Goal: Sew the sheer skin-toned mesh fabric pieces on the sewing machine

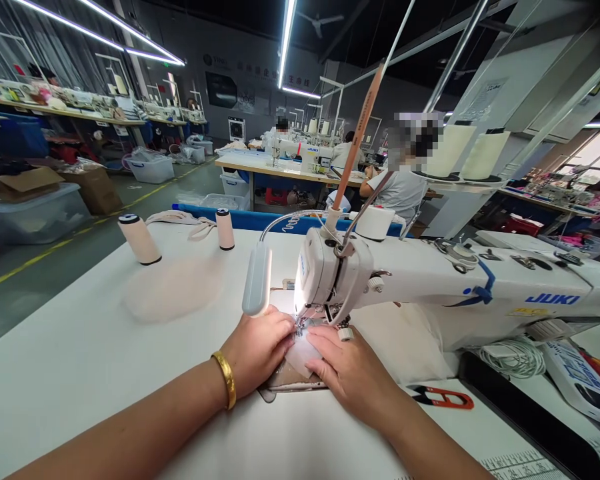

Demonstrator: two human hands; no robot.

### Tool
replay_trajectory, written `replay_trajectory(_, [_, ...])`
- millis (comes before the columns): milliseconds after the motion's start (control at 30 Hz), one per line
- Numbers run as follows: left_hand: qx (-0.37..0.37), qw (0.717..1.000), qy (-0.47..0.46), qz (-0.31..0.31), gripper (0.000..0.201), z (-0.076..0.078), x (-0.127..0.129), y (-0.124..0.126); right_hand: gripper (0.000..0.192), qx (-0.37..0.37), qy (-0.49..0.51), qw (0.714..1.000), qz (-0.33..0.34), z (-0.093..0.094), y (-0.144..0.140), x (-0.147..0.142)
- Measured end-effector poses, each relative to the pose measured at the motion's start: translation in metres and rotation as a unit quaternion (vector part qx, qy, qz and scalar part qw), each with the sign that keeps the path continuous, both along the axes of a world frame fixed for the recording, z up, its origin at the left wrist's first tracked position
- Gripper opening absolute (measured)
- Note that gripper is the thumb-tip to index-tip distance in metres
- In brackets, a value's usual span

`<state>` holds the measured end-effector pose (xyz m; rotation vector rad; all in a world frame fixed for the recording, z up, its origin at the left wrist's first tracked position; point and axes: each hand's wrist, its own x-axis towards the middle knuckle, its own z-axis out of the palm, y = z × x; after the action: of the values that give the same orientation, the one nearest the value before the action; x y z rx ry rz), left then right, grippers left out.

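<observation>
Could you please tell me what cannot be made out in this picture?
Head view:
Sheer white fabric: partly hidden by left hand and right hand.
White JUKI sewing machine: cut off by right edge.
White printed ruler: cut off by bottom edge.
Pale peach patch: too blurred to identify.

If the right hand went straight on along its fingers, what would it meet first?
Probably the presser foot, just ahead of the right hand, though depth there is hard to judge.

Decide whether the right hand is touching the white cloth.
Touching. In the head view, the right hand rests its fingertips on the white cloth.
</observation>
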<state>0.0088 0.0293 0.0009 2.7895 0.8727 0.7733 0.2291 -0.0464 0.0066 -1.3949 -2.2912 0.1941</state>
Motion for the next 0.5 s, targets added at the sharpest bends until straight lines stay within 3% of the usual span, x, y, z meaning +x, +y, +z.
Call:
replay_trajectory(133, [-0.012,0.998,0.047,0.051,0.019,0.0,0.001,0.0,0.021,0.032,0.02,0.999,0.011,-0.001,-0.001,0.0])
replay_trajectory(300, [0.058,0.988,0.113,0.083,0.023,0.013,0.001,-0.008,0.024,0.092,0.038,0.994,0.039,0.003,-0.004,0.0])
replay_trajectory(400, [0.08,0.993,0.078,0.047,0.028,0.015,-0.003,-0.018,0.026,0.129,0.047,0.989,0.06,0.005,-0.007,0.0])
replay_trajectory(500, [0.045,0.999,0.026,-0.016,0.02,0.011,-0.005,-0.027,0.03,0.133,0.041,0.986,0.088,0.005,-0.008,-0.001])
